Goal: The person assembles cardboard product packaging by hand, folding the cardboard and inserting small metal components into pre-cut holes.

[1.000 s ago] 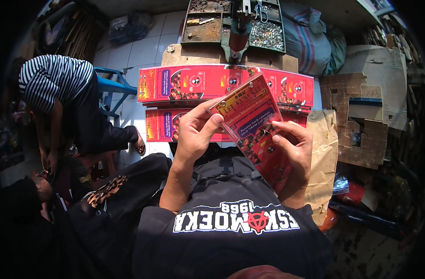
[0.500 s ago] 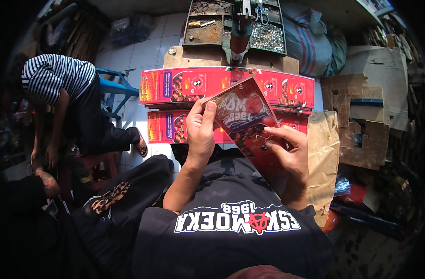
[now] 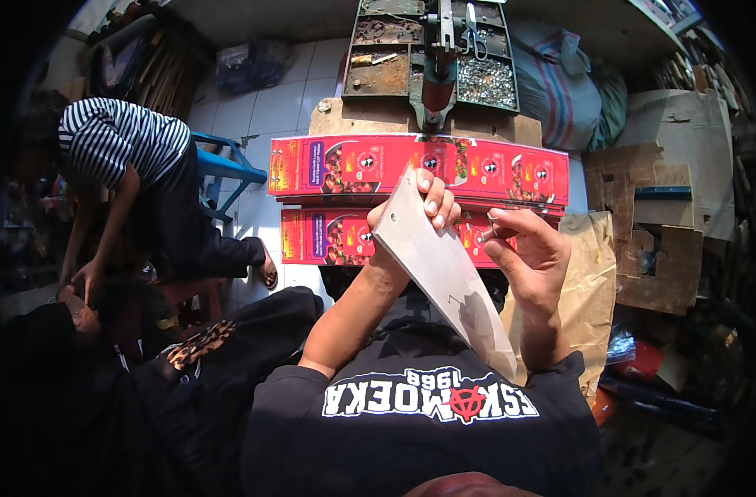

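My left hand (image 3: 388, 263) grips a long stiff cardboard strip (image 3: 444, 265) by its far end, fingers folded over the edge. The strip stands tilted with its plain grey back up, and a small hole with a metal rim shows near the far corner. Just right of it, my right hand (image 3: 537, 258) pinches a small bent metal wire piece (image 3: 491, 227) between thumb and forefinger; its exact kind is too small to tell. Beyond my hands lie red printed strips in two stacks, a far one (image 3: 394, 166) and a nearer one (image 3: 345, 236).
A hand press (image 3: 438, 87) stands on a wooden board (image 3: 345, 123) behind the stacks. Its green compartment tray (image 3: 381, 93) holds small metal parts and scissors (image 3: 472, 33). Brown paper (image 3: 589, 265) hangs at right. A person in a striped shirt (image 3: 130, 137) bends at left near a blue stool (image 3: 229, 166).
My left hand has turned the strip over, from its glossy red printed face to its grey back. My right hand has drawn away from the strip, still pinching the wire piece.
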